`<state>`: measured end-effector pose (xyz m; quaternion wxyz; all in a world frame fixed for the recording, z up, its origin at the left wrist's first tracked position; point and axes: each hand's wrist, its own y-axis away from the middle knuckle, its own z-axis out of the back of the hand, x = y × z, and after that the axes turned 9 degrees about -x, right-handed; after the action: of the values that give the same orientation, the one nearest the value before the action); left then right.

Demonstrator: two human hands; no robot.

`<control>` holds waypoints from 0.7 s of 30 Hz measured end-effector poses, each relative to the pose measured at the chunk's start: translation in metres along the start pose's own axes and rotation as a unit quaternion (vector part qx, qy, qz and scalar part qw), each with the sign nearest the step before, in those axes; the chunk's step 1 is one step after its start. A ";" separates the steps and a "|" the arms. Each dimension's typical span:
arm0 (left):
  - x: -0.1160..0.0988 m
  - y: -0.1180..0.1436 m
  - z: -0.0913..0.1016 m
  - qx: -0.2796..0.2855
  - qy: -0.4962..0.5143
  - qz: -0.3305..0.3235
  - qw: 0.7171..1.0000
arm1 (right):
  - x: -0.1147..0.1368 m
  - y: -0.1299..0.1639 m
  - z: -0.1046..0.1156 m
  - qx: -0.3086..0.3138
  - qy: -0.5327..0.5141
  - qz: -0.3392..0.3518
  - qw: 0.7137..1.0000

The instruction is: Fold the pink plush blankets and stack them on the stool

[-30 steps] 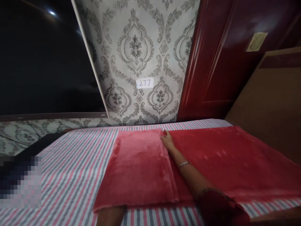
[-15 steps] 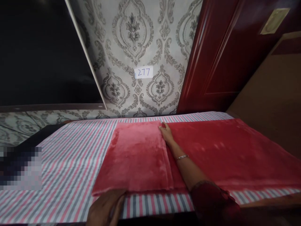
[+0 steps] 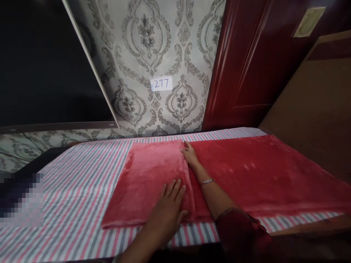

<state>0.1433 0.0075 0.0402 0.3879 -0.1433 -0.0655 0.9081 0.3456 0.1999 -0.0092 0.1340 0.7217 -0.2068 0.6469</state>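
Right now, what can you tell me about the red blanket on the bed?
The red blanket looks plush and fleecy. It lies flat on the striped bedsheet, its left portion folded over as a lighter pink panel. The left hand presses flat on that panel near its edge; the right hand rests at the fold's far corner.

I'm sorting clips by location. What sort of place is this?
Probably a bedroom at home: a bed in a striped sheet, a red blanket on it, patterned wallpaper and a red door.

A pixelated patch point(image 3: 21, 199) hides the striped sheet's point(image 3: 82, 190) left edge; the red blanket point(image 3: 260, 171) runs off right.
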 end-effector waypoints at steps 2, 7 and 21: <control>-0.003 -0.002 -0.013 0.022 -0.002 0.013 1.000 | -0.002 -0.001 0.000 -0.002 0.002 0.001 1.000; -0.003 0.003 -0.018 0.024 0.015 0.009 1.000 | -0.004 -0.002 -0.001 -0.011 0.010 0.007 1.000; 0.143 -0.028 0.090 -0.118 0.011 0.338 0.934 | -0.002 0.007 0.003 -0.017 0.020 0.047 0.999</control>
<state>0.0402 0.1297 0.1022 0.0392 -0.2119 -0.1155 0.9696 0.3444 0.1923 -0.0118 0.1197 0.6955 -0.2493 0.6631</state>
